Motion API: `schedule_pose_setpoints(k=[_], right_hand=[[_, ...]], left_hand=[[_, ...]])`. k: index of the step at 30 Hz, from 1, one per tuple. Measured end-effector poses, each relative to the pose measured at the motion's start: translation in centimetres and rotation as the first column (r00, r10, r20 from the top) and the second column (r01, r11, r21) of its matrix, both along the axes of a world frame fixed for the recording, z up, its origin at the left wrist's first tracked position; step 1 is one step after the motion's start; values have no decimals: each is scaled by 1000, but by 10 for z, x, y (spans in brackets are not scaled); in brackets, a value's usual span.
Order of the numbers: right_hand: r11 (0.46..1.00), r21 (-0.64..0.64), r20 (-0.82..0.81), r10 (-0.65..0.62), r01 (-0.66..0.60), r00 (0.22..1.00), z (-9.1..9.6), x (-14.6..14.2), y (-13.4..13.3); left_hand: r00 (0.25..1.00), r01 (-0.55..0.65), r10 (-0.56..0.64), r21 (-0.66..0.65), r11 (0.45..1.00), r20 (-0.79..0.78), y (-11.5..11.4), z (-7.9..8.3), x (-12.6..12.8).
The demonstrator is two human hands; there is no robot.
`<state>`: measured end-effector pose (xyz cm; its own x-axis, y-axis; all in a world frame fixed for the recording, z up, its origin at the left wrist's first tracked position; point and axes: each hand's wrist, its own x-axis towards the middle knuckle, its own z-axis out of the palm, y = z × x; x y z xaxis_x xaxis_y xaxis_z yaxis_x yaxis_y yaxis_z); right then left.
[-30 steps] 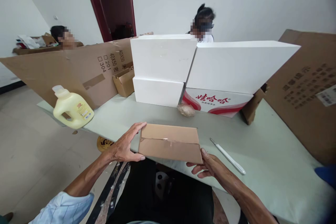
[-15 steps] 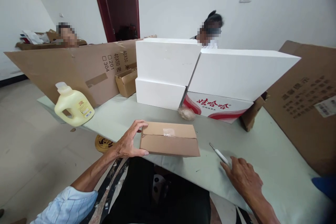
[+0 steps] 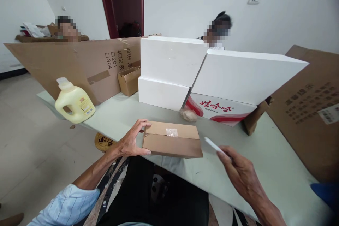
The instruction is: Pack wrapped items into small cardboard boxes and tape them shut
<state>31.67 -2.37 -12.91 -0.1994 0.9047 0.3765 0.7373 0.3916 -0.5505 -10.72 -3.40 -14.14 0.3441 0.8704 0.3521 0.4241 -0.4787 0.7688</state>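
A small brown cardboard box [image 3: 172,143] with a strip of clear tape on its top seam lies near the front edge of the pale table [image 3: 265,159]. My left hand [image 3: 131,141] grips the box's left end, thumb below and fingers on top. My right hand [image 3: 238,173] is closed round a thin white knife-like tool [image 3: 212,144], held just above the table to the right of the box, its tip pointing toward the box.
White foam boxes [image 3: 169,60] and a red-printed carton [image 3: 219,107] stand behind. A cream detergent jug [image 3: 74,102] sits at the table's left end. Large cardboard sheets [image 3: 76,67] lean left and right. Two other people are partly visible behind the boxes.
My right hand left the box's right corner, reached the white tool lying on the table, and has lifted it toward the box. The left hand kept hold of the box.
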Motion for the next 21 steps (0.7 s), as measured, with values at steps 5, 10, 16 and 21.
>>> schedule_pose_setpoints(k=[5,10,16,21], right_hand=[[927,158,204,306,-340,930,31,-48,-1],[902,193,345,306,-386,887,41,-59,6],[903,165,397,307,-397,865,51,-61,7],[896,173,429,305,-409,850,57,-62,10]], left_hand=[[1000,-8,9,28,1000,-17,-1,-2,1],[1000,-4,6,58,998,-30,-3,-1,2],[1000,-5,6,60,998,-29,-4,-2,1],[1000,3,-2,50,999,-24,-6,0,1]])
